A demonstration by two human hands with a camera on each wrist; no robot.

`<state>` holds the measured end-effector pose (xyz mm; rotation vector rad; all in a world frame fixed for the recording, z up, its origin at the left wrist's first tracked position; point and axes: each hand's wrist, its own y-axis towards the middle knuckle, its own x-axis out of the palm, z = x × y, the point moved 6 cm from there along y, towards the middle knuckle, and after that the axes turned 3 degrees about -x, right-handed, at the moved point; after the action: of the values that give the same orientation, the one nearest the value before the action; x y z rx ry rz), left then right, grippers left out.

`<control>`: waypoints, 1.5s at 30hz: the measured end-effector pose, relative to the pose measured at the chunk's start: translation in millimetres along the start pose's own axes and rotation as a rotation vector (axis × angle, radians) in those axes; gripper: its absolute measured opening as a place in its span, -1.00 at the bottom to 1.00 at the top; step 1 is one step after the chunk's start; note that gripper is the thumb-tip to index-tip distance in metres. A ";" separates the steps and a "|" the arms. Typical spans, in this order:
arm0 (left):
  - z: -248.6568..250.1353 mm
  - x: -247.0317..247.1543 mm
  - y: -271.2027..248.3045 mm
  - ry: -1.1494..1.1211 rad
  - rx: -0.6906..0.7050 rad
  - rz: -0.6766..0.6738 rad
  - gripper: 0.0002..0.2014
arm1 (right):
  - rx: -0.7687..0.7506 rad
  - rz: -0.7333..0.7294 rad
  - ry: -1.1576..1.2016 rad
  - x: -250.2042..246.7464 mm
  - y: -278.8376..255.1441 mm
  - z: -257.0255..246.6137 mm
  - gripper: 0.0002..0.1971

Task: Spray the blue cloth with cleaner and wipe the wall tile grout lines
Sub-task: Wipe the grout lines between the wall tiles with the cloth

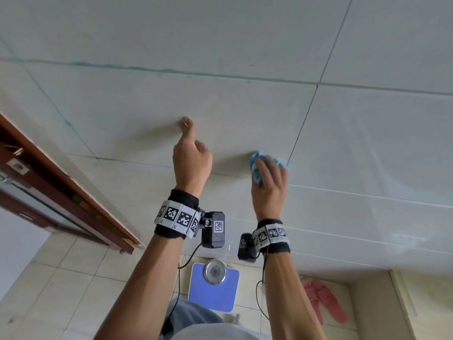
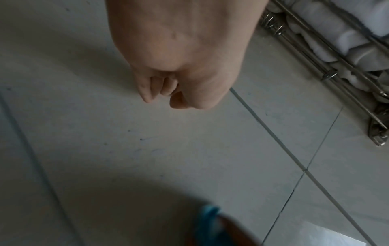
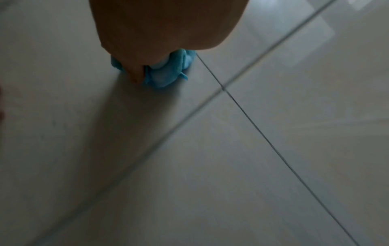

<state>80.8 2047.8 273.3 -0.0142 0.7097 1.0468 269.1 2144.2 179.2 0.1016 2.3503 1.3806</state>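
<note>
My right hand [image 1: 267,168] grips a bunched blue cloth [image 1: 255,159] and presses it flat against the pale wall tile [image 1: 245,119]. It sits on the horizontal grout line [image 1: 137,163], just left of a dark vertical grout line [image 1: 300,130]. In the right wrist view the cloth [image 3: 162,78] bulges out under my fingers [image 3: 136,73]. My left hand [image 1: 193,133] is raised to the left, fingers curled into the palm [image 2: 164,93], holding nothing, a knuckle at the tile. The cloth's edge [image 2: 207,221] shows low in the left wrist view.
A higher grout line [image 1: 147,68] carries teal stains. A brown door frame [image 1: 73,192] runs along the left. On the floor below lie a blue bathroom scale [image 1: 213,288] and pink slippers [image 1: 323,300]. A metal rack with white towels [image 2: 336,55] hangs on the wall.
</note>
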 end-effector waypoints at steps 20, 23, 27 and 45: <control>-59.0 -66.3 23.9 -0.033 -0.103 0.158 -0.41 | -0.029 0.006 0.081 45.9 6.8 -45.2 -0.60; -74.2 -74.7 33.2 -0.031 -0.140 0.155 -0.40 | -0.037 0.159 0.085 37.1 32.7 -51.1 -0.70; -91.4 -84.5 45.4 -0.004 -0.174 0.137 -0.40 | -0.005 0.410 0.062 29.6 59.3 -53.2 -0.81; -127.4 -108.9 77.6 0.011 -0.028 0.034 -0.31 | 0.282 0.595 0.002 67.1 16.0 -85.2 -0.71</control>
<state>-80.9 1960.1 257.3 -0.0320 0.7073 1.0898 173.0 2100.2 208.2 0.9439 2.6169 1.2591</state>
